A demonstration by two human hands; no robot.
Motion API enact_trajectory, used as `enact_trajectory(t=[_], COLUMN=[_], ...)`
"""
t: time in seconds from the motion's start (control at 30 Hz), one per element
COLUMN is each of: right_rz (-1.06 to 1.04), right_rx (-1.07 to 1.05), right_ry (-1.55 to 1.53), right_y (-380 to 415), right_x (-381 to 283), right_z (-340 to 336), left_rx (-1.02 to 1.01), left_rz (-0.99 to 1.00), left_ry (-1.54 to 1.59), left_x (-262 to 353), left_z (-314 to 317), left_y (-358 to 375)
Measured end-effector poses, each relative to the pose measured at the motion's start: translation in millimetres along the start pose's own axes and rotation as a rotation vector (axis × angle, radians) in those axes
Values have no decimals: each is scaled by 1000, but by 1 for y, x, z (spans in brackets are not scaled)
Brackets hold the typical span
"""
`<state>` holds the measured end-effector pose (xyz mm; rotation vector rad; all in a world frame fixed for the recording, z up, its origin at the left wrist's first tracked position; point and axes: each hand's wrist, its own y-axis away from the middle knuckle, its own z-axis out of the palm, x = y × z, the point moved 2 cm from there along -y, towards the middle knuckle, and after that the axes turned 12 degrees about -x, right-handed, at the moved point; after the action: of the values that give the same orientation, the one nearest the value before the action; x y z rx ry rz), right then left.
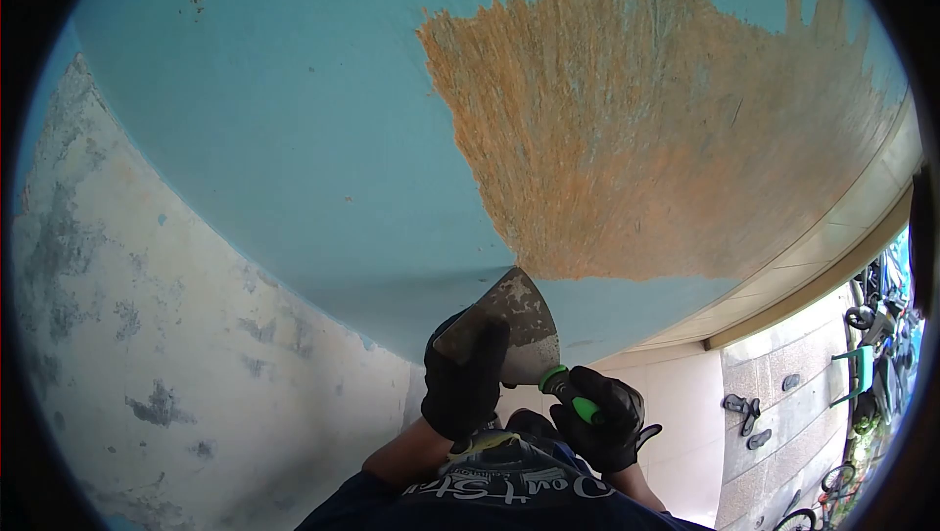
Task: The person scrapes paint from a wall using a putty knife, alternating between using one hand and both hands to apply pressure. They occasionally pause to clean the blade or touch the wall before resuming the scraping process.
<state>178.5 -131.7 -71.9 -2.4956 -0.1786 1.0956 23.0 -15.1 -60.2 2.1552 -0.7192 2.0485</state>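
Note:
A wide metal scraper (534,335) with a green and black handle is in front of me, its blade marked with pale residue. My right hand (602,418), in a black glove, is wrapped round the handle. My left hand (468,374), also in a black glove, holds the blade's left side, with the thumb lying on its face. The blade's upper corner meets the blue wall (294,139) at the bottom tip of a rough orange-brown patch (607,130), where the blue paint is gone.
On the left stands a whitish wall (166,335) with grey stains. Pale tiles (676,384) run below at the right. Farther right are sandals (749,414) on paving, a green stool (857,374), motorbikes (886,335) and a bicycle (803,519).

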Motion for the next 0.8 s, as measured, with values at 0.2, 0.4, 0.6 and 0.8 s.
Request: enact_trajectory(t=[0.2,0.4,0.6,0.8], right_rz=[-54,-103,-13,-266], right_rx=[-4,-2,16,94], right_ry=[11,-20,76,160], right_y=[-7,-11,-28,-38], right_x=[1,-3,-14,-28], right_z=[-2,-3,-5,-24], left_rx=[55,87,95,182], left_rz=[21,27,78,496], left_ry=[53,-8,209,-342], left_x=[-5,0,15,49], left_z=[2,0,-3,-10], left_y=[-2,-2,-30,-22])
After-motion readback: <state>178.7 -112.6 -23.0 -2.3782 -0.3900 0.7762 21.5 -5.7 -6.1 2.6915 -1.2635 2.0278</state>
